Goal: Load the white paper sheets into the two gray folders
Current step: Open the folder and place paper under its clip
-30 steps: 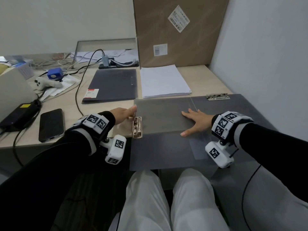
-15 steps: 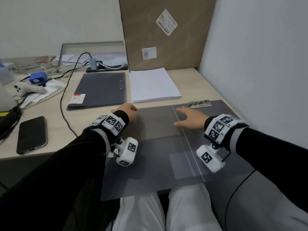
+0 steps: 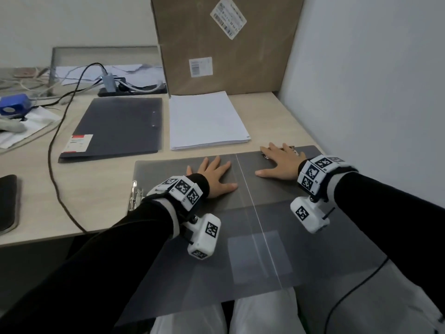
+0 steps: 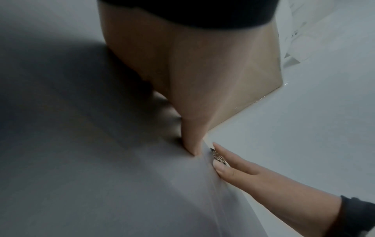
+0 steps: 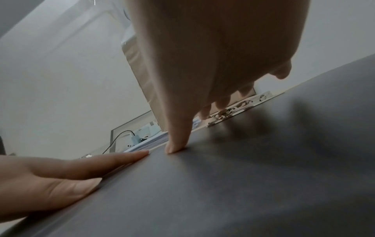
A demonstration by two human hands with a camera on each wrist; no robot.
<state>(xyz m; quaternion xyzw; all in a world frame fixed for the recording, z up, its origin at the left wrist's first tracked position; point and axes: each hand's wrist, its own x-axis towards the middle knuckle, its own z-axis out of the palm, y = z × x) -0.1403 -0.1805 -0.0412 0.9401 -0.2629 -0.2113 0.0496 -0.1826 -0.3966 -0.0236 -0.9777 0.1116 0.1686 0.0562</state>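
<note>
An open gray folder (image 3: 168, 172) lies flat at the desk's front edge and overhangs my lap. My left hand (image 3: 212, 172) presses flat on its left half, fingers spread. My right hand (image 3: 279, 162) presses flat on the right half, and its fingertips reach a metal clip (image 3: 292, 148) at the far edge. In the right wrist view that clip (image 5: 239, 110) shows under the fingers. A second clip (image 3: 134, 196) sits at the folder's left edge. Behind it lie the white paper stack (image 3: 207, 121) and a closed dark gray folder (image 3: 118, 126).
A tall cardboard box (image 3: 224, 44) stands behind the paper, and a white wall (image 3: 361, 92) bounds the desk on the right. A black cable (image 3: 53, 145) runs along the left of the folders. A phone (image 3: 7, 203) lies at the left edge.
My left hand moved from the folder's left edge, by the clip, onto its left half. My right hand slid farther right and away, reaching the far clip.
</note>
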